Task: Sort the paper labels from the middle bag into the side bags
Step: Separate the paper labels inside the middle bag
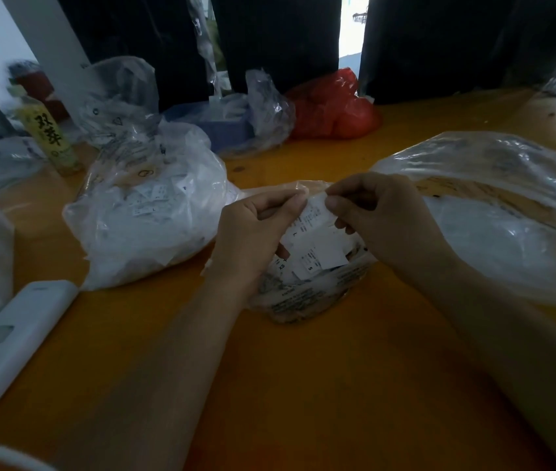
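Both hands meet above the small clear printed plastic middle bag (pixel 307 294) on the orange wooden tabletop (pixel 269 385). The left hand (pixel 252 232) holds a bunch of white paper labels (pixel 314 246) with curled fingers, and the right hand (pixel 378 219) pinches the top label of the bunch between thumb and forefinger. Single size letters can be read on the labels: "L", "S" and "XS" (the finer print is too small to make out).

The bulging clear plastic left bag (pixel 147 212), full of white labels, lies just beside the left hand; the wide clear plastic right bag (pixel 507 212) gapes open beside the right wrist.

Further back stand a yellow-labelled bottle (pixel 48 134) printed with dark Chinese characters, a red plastic bag (pixel 334 110) and a crumpled clear bag over a blue box (pixel 232 127). A white rectangular device (pixel 14 338) lies at the near left.
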{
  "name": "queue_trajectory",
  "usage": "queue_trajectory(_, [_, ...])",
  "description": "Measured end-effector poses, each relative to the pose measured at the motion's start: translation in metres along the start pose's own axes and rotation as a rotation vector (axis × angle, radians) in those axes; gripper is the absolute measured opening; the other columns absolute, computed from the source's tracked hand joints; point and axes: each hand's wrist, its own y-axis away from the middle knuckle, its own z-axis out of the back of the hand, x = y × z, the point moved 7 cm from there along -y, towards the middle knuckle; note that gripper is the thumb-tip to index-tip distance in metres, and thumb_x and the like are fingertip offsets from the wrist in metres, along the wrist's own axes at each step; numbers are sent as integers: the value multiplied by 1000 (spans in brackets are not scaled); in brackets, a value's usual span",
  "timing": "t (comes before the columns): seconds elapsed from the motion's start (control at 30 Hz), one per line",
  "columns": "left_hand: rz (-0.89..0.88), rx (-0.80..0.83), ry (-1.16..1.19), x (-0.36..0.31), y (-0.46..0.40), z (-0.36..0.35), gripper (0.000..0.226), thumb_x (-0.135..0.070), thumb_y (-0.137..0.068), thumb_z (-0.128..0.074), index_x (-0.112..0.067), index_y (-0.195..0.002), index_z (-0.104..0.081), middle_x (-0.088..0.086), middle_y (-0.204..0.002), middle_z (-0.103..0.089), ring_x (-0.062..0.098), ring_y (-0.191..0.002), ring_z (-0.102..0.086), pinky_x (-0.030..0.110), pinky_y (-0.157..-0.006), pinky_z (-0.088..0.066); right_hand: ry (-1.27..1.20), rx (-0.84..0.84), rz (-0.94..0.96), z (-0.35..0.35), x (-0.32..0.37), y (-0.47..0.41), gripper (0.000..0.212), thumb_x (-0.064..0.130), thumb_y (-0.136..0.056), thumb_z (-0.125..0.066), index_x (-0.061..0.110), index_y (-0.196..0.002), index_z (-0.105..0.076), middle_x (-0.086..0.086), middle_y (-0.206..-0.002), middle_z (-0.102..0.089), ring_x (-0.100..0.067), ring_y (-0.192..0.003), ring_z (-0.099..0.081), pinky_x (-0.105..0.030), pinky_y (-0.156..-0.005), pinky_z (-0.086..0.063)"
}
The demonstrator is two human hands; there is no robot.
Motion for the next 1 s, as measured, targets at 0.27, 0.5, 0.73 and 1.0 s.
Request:
queue_trajectory(0.27, [-27,24,-42,0,2,-1,11,-40,-92,-79,-37,-102,-82,-10,-90,-81,-1,-57,-63,15,-44,-44,-14,71,-4,-10,1,4,3,33,-93,-70,36,-93,-71,12,-80,-73,-9,-68,-69,-23,-61,-59])
queue_trajectory(0.5, [11,140,-11,1,0,-11,23,-16,-99,-71,-29,-118,-74,-9,-104,-81,5,-95,-75,21,-65,-58,19,11,0,-1,-5,-1,14,29,-91,-73,36,-101,-65,13,-82,-72,-6,-72,-68,-27,-66,-58])
queue_trajectory(0.73, [-21,260,-160,-4,6,-19,29,-19,-102,-66,-26,-131,-65,-13,-105,-81,0,-54,-59,18,-50,-48,302,98,142,-7,-2,-1,35,41,-87,-76,35,-116,-57,16,-86,-60,1,-76,-60,-13,-59,-49])
queue_trajectory(1.0, [1,320,-220,-6,7,-19,25,-10,-103,-63,-24,-124,-66,-14,-91,-81,-6,-58,-67,10,-47,-46,501,20,348,2,17,-1,14,33,-92,-69,23,-102,-70,11,-84,-62,-2,-68,-53,-18,-62,-46])
